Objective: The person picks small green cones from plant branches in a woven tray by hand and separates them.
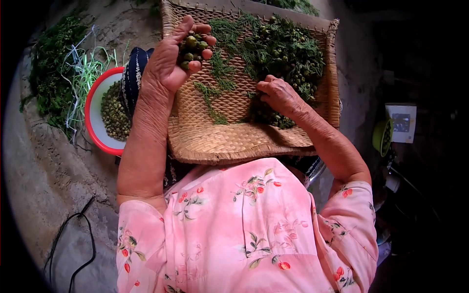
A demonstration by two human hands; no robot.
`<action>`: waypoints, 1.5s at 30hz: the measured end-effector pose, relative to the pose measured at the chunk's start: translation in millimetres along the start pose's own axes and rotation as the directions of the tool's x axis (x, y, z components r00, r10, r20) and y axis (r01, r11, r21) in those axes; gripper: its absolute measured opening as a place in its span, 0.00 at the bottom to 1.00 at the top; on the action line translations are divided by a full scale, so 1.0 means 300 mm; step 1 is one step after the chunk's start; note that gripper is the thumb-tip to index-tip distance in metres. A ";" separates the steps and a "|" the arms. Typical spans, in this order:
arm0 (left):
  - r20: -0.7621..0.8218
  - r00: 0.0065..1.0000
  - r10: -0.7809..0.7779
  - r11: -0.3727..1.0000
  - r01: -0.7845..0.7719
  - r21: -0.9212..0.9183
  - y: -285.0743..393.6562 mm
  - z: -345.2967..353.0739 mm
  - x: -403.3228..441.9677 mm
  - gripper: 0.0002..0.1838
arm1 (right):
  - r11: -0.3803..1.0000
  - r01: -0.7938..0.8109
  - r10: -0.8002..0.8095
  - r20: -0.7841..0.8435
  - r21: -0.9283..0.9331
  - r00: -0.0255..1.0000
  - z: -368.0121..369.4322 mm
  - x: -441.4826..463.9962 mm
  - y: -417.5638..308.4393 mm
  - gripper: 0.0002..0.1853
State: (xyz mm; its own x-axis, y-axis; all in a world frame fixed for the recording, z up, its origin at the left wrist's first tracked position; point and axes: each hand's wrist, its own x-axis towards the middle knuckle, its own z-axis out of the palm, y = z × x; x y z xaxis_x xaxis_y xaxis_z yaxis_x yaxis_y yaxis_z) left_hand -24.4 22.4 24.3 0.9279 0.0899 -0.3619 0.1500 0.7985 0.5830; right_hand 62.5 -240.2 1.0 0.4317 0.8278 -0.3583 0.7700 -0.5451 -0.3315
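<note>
My left hand (pixel 177 56) is raised over the left edge of a woven tray (pixel 205 139), palm up, fingers curled round several small green cones (pixel 192 45). My right hand (pixel 280 95) reaches into the pile of green sprigs and cones (pixel 288 53) on the tray's right side. Its fingers are bent and pressed together, and what they pinch, if anything, is hidden. Loose sprigs (pixel 224 36) lie scattered across the middle of the tray, which rests on my lap.
Left of the tray stands a red-rimmed white basin (pixel 93 115) holding many small cones. Beyond it lie green foliage (pixel 53 73) and pale plastic strands (pixel 88 68). A black cord (pixel 90 229) runs over the floor. At right are a green bowl (pixel 382 136) and a white box (pixel 401 122).
</note>
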 end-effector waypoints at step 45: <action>-0.050 0.999 0.008 0.995 -0.012 -0.095 0.003 0.013 -0.029 0.17 | 0.935 0.228 0.004 -0.647 0.273 0.762 -0.216 0.169 -0.215 0.11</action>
State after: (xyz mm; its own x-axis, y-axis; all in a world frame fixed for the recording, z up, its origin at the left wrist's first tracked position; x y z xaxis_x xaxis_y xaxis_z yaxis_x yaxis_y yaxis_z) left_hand -31.2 20.0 30.9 0.9106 0.1259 -0.3936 0.1053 0.8503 0.5157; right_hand 65.2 -154.5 60.7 0.6359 0.7150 0.2906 0.6897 -0.3574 -0.6297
